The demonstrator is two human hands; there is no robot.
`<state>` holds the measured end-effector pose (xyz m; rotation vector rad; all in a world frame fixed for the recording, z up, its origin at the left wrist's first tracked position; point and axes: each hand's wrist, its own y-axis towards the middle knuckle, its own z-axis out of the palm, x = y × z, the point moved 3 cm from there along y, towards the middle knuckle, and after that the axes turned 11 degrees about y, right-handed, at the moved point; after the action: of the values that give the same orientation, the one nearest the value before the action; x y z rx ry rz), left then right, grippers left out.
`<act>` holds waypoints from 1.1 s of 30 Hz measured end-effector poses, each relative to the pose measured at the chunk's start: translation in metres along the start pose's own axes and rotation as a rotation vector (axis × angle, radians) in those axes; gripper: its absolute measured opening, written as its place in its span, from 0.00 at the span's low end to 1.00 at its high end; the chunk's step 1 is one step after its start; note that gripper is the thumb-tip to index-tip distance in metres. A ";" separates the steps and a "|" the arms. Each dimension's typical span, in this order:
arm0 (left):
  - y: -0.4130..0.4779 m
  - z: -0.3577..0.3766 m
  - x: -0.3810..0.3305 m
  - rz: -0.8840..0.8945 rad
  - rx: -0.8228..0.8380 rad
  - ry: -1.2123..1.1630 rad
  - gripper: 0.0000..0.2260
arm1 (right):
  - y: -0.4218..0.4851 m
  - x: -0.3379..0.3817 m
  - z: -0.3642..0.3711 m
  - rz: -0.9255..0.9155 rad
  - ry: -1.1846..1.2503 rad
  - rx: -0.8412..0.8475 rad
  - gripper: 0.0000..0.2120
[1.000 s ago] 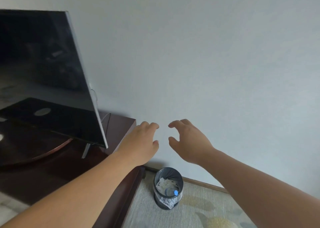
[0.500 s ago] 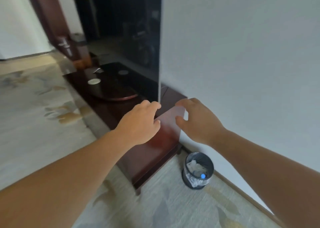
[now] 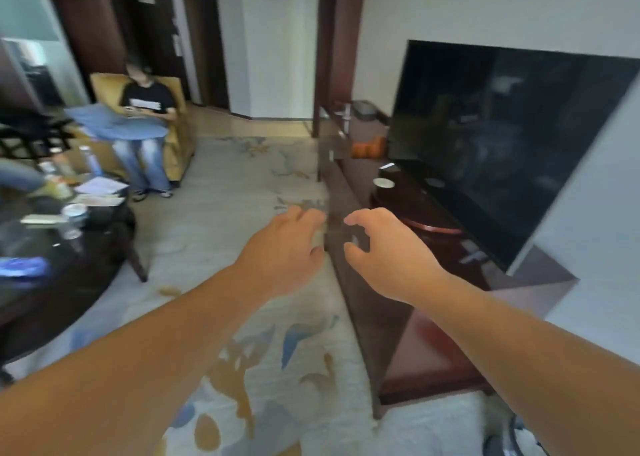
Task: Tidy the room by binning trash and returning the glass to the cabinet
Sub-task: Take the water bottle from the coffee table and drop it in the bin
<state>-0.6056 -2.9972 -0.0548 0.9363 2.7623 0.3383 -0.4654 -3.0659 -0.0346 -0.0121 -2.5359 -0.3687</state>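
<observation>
A black flat-screen television (image 3: pixel 502 143) stood at the right. A person in a black T-shirt (image 3: pixel 147 100) sat in a yellow armchair (image 3: pixel 181 143) beyond the pale patterned carpet (image 3: pixel 221 220).

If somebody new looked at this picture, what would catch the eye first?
First, two bare arms stretched forward in the middle, the left hand and right hand both empty. On the right, a large dark television stands on a long wooden stand. At the far left, a person sits in a yellow armchair beyond a cluttered round table.
</observation>
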 end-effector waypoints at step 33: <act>-0.077 -0.049 0.531 -0.863 -0.026 0.209 0.20 | 0.322 0.318 0.374 -0.484 0.266 0.517 0.19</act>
<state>-1.0752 -2.7363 -0.0930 -0.3565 3.0044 0.3189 -0.9056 -2.6801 -0.0775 0.8000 -2.2720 0.1111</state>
